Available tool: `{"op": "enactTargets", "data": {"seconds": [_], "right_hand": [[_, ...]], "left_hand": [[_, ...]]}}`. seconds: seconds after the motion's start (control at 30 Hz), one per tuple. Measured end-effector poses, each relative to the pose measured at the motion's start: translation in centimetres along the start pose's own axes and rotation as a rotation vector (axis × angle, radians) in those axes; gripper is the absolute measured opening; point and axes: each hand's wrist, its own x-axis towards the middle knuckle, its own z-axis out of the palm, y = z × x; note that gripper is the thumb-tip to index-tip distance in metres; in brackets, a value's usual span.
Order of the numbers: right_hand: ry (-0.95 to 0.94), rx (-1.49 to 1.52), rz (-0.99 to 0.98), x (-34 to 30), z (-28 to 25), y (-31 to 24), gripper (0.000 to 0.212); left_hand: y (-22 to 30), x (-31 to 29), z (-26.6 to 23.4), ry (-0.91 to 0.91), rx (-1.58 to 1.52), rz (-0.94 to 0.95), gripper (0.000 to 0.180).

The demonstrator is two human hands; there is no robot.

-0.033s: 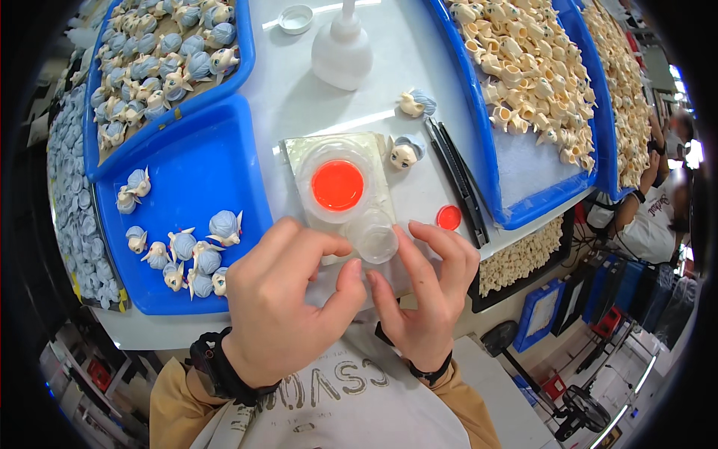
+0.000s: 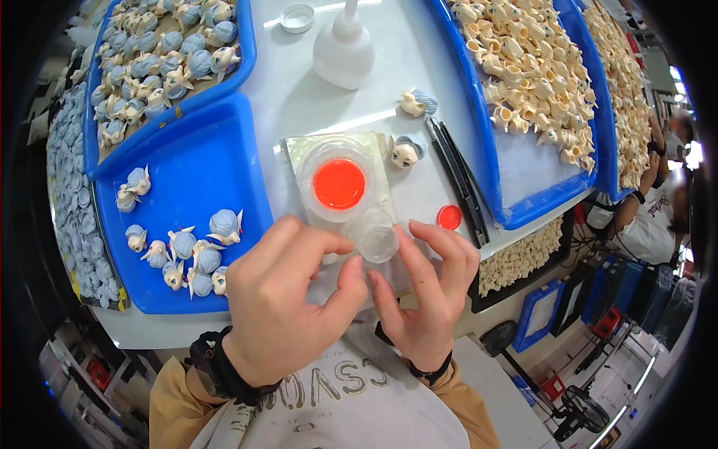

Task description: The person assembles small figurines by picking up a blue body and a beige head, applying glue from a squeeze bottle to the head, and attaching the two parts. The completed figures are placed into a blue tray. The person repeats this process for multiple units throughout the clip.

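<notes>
A small clear plastic cup (image 2: 378, 238) is between my hands, its inside looking almost colourless. My left hand (image 2: 292, 292), fingers curled, has its index fingertip at the cup's left side. On the other side, my right hand (image 2: 428, 288) rests its index fingertip against the cup's wall, thumb lower down. Just beyond the cup, a larger clear dish (image 2: 305, 196) of bright orange-red liquid (image 2: 339, 184) stands on a pale square pad (image 2: 295, 150). Two doll heads with grey-blue hair, one facing up (image 2: 405, 153) and one on its side (image 2: 417, 102), lie to the right.
Black tweezers (image 2: 456, 179) and a red cap (image 2: 449, 217) lie right of my hands. A white squeeze bottle (image 2: 342, 56) and small dish (image 2: 297, 18) stand behind. Blue trays of haired heads (image 2: 172, 202) and beige parts (image 2: 523, 213) flank them. A person (image 2: 647, 224) is at far right.
</notes>
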Motion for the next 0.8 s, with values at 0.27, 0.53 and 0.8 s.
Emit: {"op": "enactTargets", "data": {"seconds": [0.27,0.53,0.8], "right_hand": [[-0.018,-0.034,-0.018,0.0,-0.1,-0.2,0.046],[-0.004,-0.040,-0.022,-0.1,0.2,-0.2,0.046],[-0.013,-0.058,-0.019,-0.1,-0.1,-0.2,0.046]], "left_hand": [[-0.2,0.3,0.4,0.030,0.013,0.044,0.010],[-0.1,0.4,0.5,0.059,-0.036,0.070,0.013],[0.2,-0.4,-1.5,0.020,-0.152,0.057,0.011]]}}
